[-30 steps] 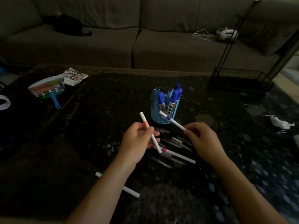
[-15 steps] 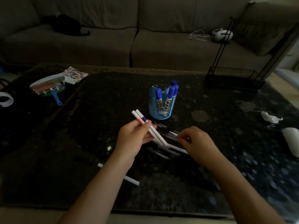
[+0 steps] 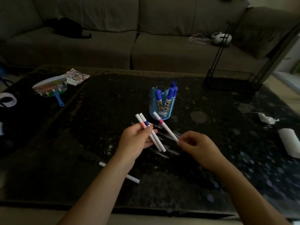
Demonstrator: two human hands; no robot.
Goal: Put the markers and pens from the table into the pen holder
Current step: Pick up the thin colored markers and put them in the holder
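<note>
Right hand (image 3: 197,146) lifted pink-banded marker (image 3: 165,127), holder (image 3: 162,103) containing blue-capped markers (image 3: 170,93)

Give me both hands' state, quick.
Left hand: closed on two white markers.
Right hand: pinching end of pink-banded white marker.

Room, dimly lit: grey-brown sectional sofa (image 3: 129,46) along the far side, carrying a dark bundle (image 3: 68,28) on its left seat and a white headset-like object (image 3: 221,38) with a loose white cord (image 3: 197,38) on its right seat. Low dark speckled table (image 3: 97,119) in front, glossy; black wire rack (image 3: 233,78) at its far right corner. Pale floor (image 3: 284,78) at right edge, brighter there.
</note>
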